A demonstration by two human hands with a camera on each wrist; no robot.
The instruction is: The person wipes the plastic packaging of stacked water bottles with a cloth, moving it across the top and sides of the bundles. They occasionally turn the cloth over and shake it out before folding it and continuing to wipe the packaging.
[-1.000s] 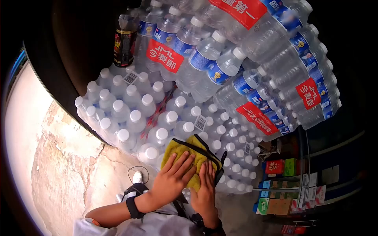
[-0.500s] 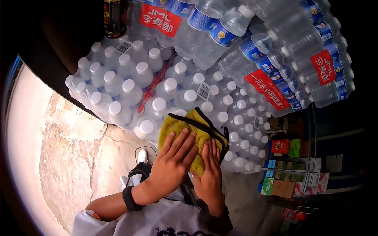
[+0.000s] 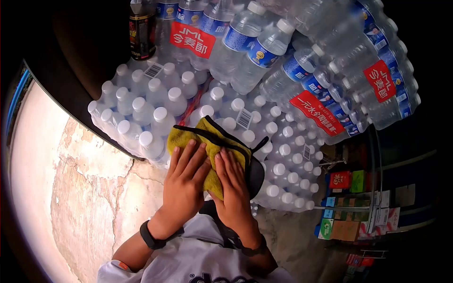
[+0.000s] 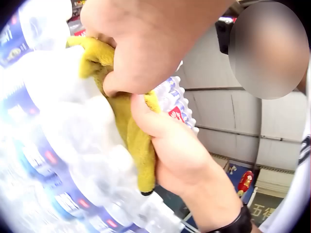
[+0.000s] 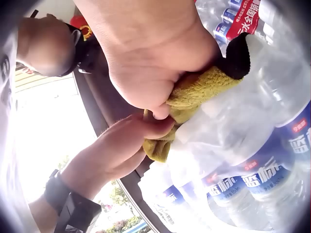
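A yellow microfibre cloth with black edging lies over the near edge of a shrink-wrapped pack of water bottles, covering some white caps. My left hand presses flat on the cloth with its fingers straight and slightly spread. Close beside it, my right hand rests on the cloth's right half, fingers extended. A small black loop sticks out at the cloth's right corner. In the left wrist view the cloth hangs down beside the bottles. From the right wrist, its bunched near edge shows below the palm.
More packs of blue-labelled bottles lie stacked behind, with red brand panels. A dark can-like bottle stands at the far left. A dark rounded shape shows right of the cloth. Boxes stand at lower right; cracked concrete floor lies left.
Both hands have slid left across the bottle caps with the cloth beneath them. More caps show on the right, and the dark rounded shape has come into view. The head view has also shifted.
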